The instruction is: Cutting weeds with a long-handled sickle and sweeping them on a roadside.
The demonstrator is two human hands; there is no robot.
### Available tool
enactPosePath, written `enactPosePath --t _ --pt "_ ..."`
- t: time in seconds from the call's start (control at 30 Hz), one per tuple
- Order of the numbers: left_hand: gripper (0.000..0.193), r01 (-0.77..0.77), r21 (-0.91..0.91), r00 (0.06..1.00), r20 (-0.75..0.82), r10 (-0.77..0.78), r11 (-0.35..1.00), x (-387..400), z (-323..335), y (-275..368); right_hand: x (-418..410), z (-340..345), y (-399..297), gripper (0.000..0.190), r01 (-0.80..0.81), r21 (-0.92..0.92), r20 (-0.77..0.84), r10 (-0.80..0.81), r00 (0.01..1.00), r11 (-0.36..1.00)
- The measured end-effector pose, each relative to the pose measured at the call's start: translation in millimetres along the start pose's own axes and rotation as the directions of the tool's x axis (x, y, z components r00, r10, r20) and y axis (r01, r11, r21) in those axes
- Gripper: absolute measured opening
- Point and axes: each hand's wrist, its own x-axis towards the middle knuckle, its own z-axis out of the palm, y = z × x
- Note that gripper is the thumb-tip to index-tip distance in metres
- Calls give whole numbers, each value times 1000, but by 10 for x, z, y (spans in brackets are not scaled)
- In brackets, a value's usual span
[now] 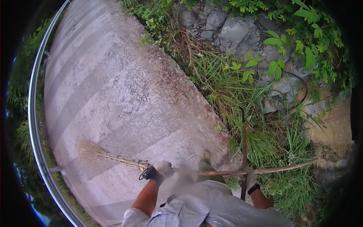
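Note:
A broom of bundled twigs (124,160) lies crosswise before me, its bristles fanned out to the left over the concrete. My left hand (164,169), in a pale glove with a dark device strapped at the wrist, grips its wooden handle just behind the bound head. My right hand (250,179), also gloved and with a black wristband, is closed round the same handle farther right. Against that hand stands a long-handled tool (244,144) with a dark, narrow metal end; grass partly hides its tip, so its exact kind is unclear. A blur covers the space between my hands.
A concrete road (119,93) with ribbed bands stretches ahead, bordered on the left by a metal guardrail (32,119). Dirt and dry debris (170,76) line its right edge. Beyond are tall grass (224,82), a rock face (238,31) and a black hose (305,85).

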Motion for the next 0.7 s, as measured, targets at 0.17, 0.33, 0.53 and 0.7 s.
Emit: enactPosePath --t 0.17,0.33,0.53,0.7 --pt "19 -248 212 963 -49 264 945 764 -258 196 -307 -249 530 37 76 168 -11 -75 997 983" --pt "16 -567 390 737 -152 659 725 1545 -322 997 -1037 -28 1199 42 286 398 -298 -172 939 872" --pt "6 -644 529 408 -374 832 553 1156 -857 1618 -1343 -97 2112 44 431 641 -386 -219 896 635" --pt "8 -745 456 380 -310 872 487 913 -953 931 -1111 241 2461 35 331 650 -331 -136 934 684"
